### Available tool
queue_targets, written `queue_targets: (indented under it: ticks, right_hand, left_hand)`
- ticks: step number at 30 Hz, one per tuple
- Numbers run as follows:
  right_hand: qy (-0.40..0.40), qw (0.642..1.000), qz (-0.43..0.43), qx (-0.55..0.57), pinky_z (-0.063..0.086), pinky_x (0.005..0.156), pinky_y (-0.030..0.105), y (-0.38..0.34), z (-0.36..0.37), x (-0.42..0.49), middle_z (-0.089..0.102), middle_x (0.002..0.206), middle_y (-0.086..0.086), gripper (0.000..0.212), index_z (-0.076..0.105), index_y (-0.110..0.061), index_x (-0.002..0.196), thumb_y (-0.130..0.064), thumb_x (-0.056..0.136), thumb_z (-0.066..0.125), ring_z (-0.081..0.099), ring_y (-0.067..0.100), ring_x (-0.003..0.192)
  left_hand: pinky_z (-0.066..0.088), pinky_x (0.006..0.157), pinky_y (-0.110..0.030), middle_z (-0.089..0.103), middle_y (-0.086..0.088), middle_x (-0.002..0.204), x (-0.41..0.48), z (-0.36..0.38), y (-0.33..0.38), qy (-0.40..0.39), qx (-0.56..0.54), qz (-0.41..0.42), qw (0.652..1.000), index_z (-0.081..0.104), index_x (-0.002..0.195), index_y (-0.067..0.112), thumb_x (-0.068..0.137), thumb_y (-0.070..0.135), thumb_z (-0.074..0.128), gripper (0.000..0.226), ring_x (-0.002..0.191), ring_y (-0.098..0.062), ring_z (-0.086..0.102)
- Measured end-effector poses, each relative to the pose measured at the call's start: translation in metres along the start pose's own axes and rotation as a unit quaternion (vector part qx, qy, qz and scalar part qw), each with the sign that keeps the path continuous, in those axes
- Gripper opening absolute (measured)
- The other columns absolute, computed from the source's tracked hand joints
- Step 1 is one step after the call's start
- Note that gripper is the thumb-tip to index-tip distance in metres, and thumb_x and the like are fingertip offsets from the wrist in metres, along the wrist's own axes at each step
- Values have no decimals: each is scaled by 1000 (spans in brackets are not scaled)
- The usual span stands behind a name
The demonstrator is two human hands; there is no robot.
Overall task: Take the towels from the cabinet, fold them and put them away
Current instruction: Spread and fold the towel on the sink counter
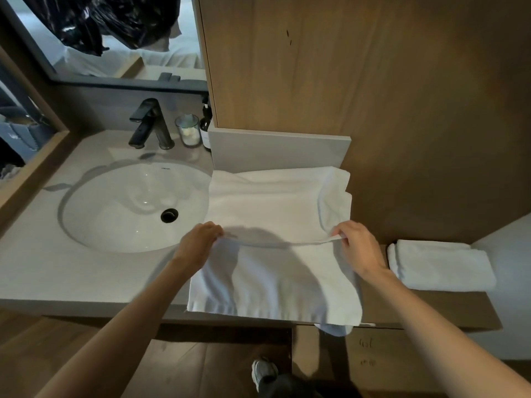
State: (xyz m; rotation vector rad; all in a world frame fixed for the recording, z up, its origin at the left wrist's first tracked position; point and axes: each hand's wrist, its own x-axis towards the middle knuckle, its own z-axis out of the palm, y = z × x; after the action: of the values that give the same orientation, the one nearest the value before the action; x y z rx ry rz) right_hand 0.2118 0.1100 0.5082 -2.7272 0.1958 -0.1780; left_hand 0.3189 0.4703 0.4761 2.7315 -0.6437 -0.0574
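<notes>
Towel (275,202) edge pinched between left hand (201,239) and right hand (356,245).

Both forearms run out of the bottom edge, and the fingertips of the hands, left (201,239) and right (355,244), are tucked under the lifted towel (273,282) edge, out of sight; a corner of cloth hanging below the table (71,277) front is only partly seen. The dark bottle (205,124) is half hidden behind the grey panel (278,150), its label too small to read; the shoe (263,372) is blurred, and the black bag (115,18) is cut off at the top.
</notes>
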Motion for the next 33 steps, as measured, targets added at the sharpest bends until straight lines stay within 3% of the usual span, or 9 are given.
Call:
queue_targets:
  ticks: [5, 7, 10, 13, 18, 20, 23, 29, 33]
  right_hand:
    - [151, 986, -39, 57, 33, 75, 18, -13, -32, -10, 63, 102, 0, 27, 65, -12, 89, 11, 84, 53, 49, 17, 95]
    - [171, 981, -45, 78, 36, 78, 21, -21, -41, -20, 61, 109, 0, 27, 62, -12, 92, 11, 86, 49, 51, 18, 99]
    - [163, 979, -14, 123, 44, 75, 27, -32, -40, -45, 48, 117, -3, 26, 59, -15, 94, 8, 90, 48, 50, 14, 99]
    - [124, 981, 41, 144, 38, 75, 25, -39, -24, -74, 32, 114, -6, 36, 56, -25, 91, 9, 91, 46, 42, 14, 101]
    - [22, 999, 38, 3, 42, 91, 33, -29, -3, -105, 43, 132, 1, 32, 55, -30, 91, 1, 89, 52, 36, 25, 126]
    - [-53, 992, 8, -116, 23, 112, 57, -28, 0, -112, 41, 143, 0, 26, 57, -31, 97, -9, 85, 56, 30, 29, 136]
    - [-136, 981, -43, -134, -7, 115, 59, -50, 5, -116, 36, 150, -8, 38, 55, -33, 124, -21, 88, 52, 22, 18, 144]
    - [-167, 977, -133, -3, 21, 117, 35, -131, 40, -100, 44, 146, -8, 38, 50, -27, 137, -25, 99, 47, 39, 13, 135]
    - [-151, 972, -177, 38, 42, 105, 33, -171, 75, -82, 57, 135, -5, 38, 56, -23, 132, -16, 95, 54, 52, 15, 122]
  left_hand:
    - [46, 69, -37, 61, -2, 92, -6, -37, 4, 111, -42, 42, 992, 64, 96, 13, 82, 15, 46, 22, 84, -24, 55]
    - [37, 75, -23, 55, 6, 98, -12, -52, 17, 176, -61, 64, 980, 62, 98, 13, 88, 25, 38, 29, 87, -10, 46]
    - [37, 85, -15, 47, 9, 98, -29, -41, 24, 245, -122, 28, 961, 60, 90, 16, 92, 8, 46, 17, 88, -4, 47]
    - [47, 72, -37, 38, -1, 99, -59, -8, 21, 221, -130, -42, 966, 63, 90, 19, 87, -7, 58, 27, 92, -21, 41]
    - [40, 76, -16, 52, 0, 104, -110, 7, 17, 108, -178, -2, 978, 60, 101, 22, 89, 0, 59, 25, 92, -18, 52]
    - [47, 82, -19, 52, 3, 114, -126, 10, 10, 41, -184, -14, 982, 61, 110, 22, 93, 13, 57, 20, 96, -15, 57]
    - [53, 91, -36, 58, 0, 121, -142, 19, 5, 43, -169, -31, 984, 56, 124, 27, 89, 18, 64, 37, 105, -16, 58]
    - [54, 82, -33, 51, -2, 115, -175, 26, 21, 135, -260, -230, 928, 47, 124, 17, 81, 24, 75, 52, 97, -15, 56]
    - [52, 89, -38, 53, -8, 125, -190, 38, 23, 48, -326, -333, 884, 46, 128, 9, 82, 32, 73, 58, 110, -24, 55]
